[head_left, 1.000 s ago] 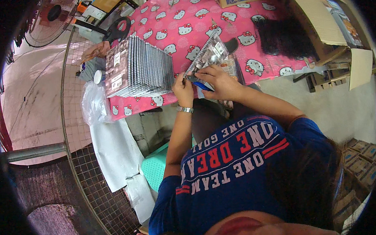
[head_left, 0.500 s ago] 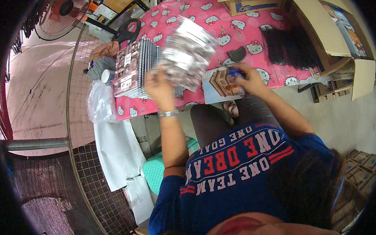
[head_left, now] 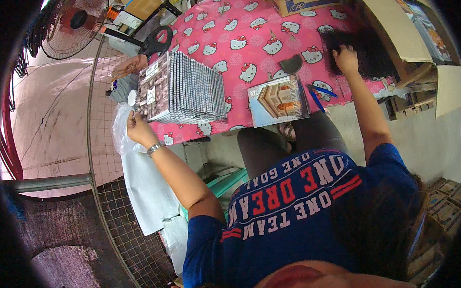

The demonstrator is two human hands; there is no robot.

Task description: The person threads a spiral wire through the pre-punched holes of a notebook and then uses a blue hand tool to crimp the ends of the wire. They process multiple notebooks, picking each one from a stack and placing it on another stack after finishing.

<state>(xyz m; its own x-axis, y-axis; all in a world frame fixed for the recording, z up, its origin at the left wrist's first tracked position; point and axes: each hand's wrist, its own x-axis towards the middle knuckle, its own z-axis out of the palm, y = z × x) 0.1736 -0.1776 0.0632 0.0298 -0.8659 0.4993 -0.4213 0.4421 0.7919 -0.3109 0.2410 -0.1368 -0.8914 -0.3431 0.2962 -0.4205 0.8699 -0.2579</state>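
My left hand (head_left: 139, 131) is at the left side of a tall stack of spiral-bound notebooks (head_left: 195, 89), its fingers by the stack's lower left corner and just below a small white round lid or cup (head_left: 132, 98). I see nothing held in it. To the right, my right hand (head_left: 346, 61) lies with fingers spread on a heap of fine black strands (head_left: 374, 47); their kind cannot be made out. Between the hands, a notebook with a building on its cover (head_left: 277, 101) lies at the table's near edge. Beside it rests a hand tool with two blue handles (head_left: 318, 98), spread in a V.
A dark grey half-round piece (head_left: 290, 64) lies on the pink patterned table cover (head_left: 237, 42). An open cardboard box (head_left: 410, 46) stands at the right with printed items in it. At the far left are a fan (head_left: 78, 20) and a clear plastic bag (head_left: 121, 132).
My left hand has put its blurred batch of notebooks onto the stack and moved left. My right hand has let go of the blue-handled tool and moved right, onto the black heap.
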